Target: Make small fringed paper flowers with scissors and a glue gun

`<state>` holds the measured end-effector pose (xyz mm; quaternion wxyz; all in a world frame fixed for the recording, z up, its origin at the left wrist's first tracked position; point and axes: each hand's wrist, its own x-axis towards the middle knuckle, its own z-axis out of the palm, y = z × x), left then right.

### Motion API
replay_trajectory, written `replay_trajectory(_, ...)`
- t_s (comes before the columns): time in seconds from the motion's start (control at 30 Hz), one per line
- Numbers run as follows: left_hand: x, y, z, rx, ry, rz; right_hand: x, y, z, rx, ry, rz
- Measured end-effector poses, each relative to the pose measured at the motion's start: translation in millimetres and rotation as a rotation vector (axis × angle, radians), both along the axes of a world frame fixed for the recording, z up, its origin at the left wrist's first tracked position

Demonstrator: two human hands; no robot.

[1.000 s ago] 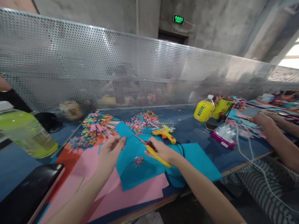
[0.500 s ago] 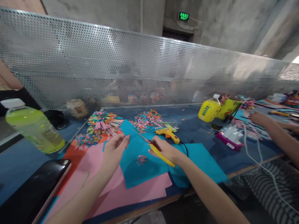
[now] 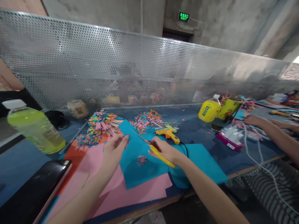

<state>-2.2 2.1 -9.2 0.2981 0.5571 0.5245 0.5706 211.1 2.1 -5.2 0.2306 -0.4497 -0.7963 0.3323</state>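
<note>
My right hand (image 3: 163, 149) is closed around the yellow handles of a pair of scissors (image 3: 166, 158), whose blades point up and to the left. My left hand (image 3: 116, 145) is held in a pinch over the left edge of a blue sheet (image 3: 137, 175); anything between its fingertips is too small to make out. A small pink and orange paper flower (image 3: 141, 160) lies on the blue sheet between my hands. Beyond my right hand rests a yellow glue gun (image 3: 170, 134).
Pink paper (image 3: 140, 193) lies at the front, with a black case (image 3: 32, 189) and a green bottle (image 3: 35, 127) at left. Fringed paper pieces (image 3: 102, 123) and loose strips (image 3: 148, 120) sit behind. At right are a yellow bottle (image 3: 209, 109), a power strip (image 3: 230, 141) and another person's hand (image 3: 253, 120).
The other person's hand at the right has shifted slightly left and down. My hands and the scissors have hardly moved.
</note>
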Motion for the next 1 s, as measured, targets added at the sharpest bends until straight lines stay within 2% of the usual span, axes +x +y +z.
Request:
replay_trajectory(0.2,2.7,-1.0,2.1,-0.01,-0.031,-0.036,-0.5,-0.8,1.1,-0.011,-0.013,0.0)
replay_trajectory(0.47,4.2,-2.3,5.3,-0.02,-0.053,-0.016,0.2,-0.7,-1.4,-0.015,0.012,0.016)
replay_trajectory(0.67,3.4,-2.8,5.1,-0.011,-0.021,-0.013,-1.4,-2.1,0.5,-0.004,0.005,-0.021)
replay_trajectory(0.87,3.8,-5.7,6.9,-0.015,-0.037,0.0,-3.6,-8.1,8.9,0.113,-0.095,-0.074)
replay_trajectory(1.0,4.8,-10.3,11.6,0.042,-0.067,0.021,-4.6,-11.2,12.0,0.218,-0.123,-0.124)
